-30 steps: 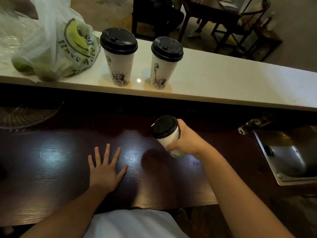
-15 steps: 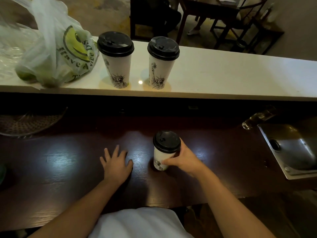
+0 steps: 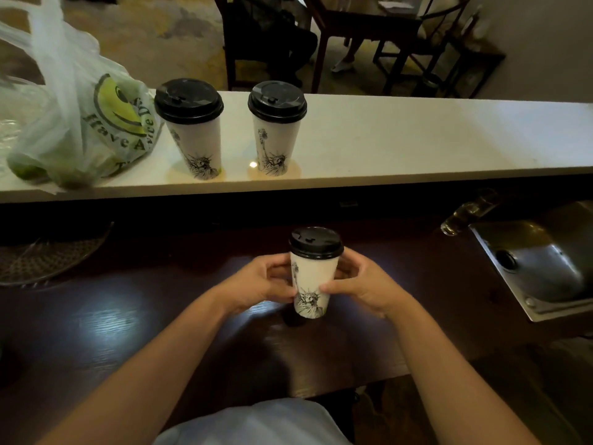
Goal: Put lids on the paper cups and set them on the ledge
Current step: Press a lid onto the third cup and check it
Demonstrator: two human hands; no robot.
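Squarely between both hands, the lidded paper cup (image 3: 313, 284) stands upright on the dark surface (image 3: 128, 316). The left hand (image 3: 256, 284) and right hand (image 3: 362, 285) each curl round its wall, gripping it. Ahead and higher runs the ledge (image 3: 417, 139), where two capped cups (image 3: 276, 139) stand beside a plastic bag (image 3: 80, 123). The lift must likely clear the ledge's front edge.

Left edge cuts off the plastic bag (image 3: 73, 130). I read only part of its print, and the green lumps inside are a blur. The woven mat (image 3: 48, 258) runs off the left too. Right edge crops the sink (image 3: 545, 264), and the tap (image 3: 465, 211) beside it is smeared. Fingertips of the left hand (image 3: 260, 281) and right hand (image 3: 362, 284) are hidden behind the cup (image 3: 313, 281) they grip. I can't tell if its base touches the counter (image 3: 128, 316).
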